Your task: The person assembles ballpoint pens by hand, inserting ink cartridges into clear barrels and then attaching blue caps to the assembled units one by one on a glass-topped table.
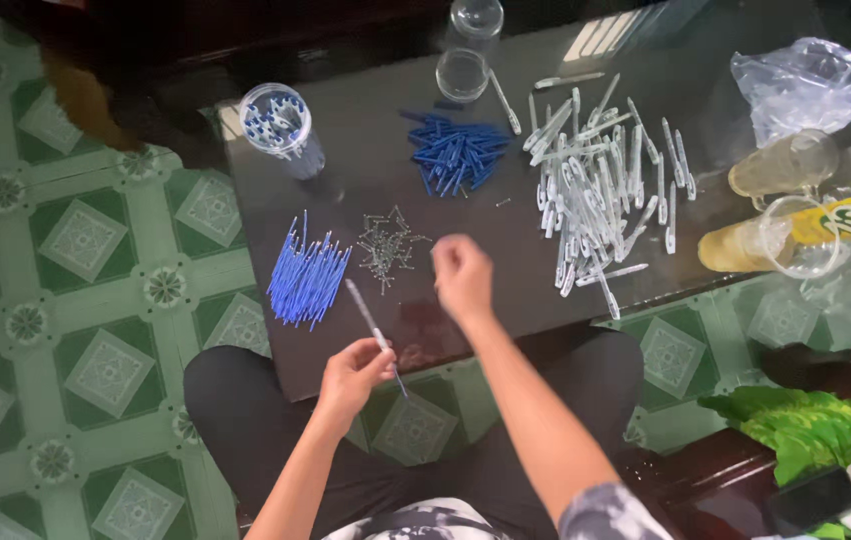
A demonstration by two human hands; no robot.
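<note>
My left hand (352, 376) holds a clear pen barrel (366, 316) slanted up to the left, near the table's front edge. My right hand (461, 276) hovers over the dark table (365, 190), its fingers pinched beside a small heap of metal springs (385, 245); whether it holds one is too small to tell. A row of blue ink refills (307, 278) lies left of the springs. Blue caps (457, 152) are piled farther back, and many clear barrels (597, 190) are spread on the right.
A clear cup (279, 124) with blue parts stands at the back left, two empty glass jars (463, 72) at the back. Yellow bottles and a glass (795, 225) lie at the right edge beside a plastic bag (797, 82). Green tiled floor (65, 260) surrounds the table.
</note>
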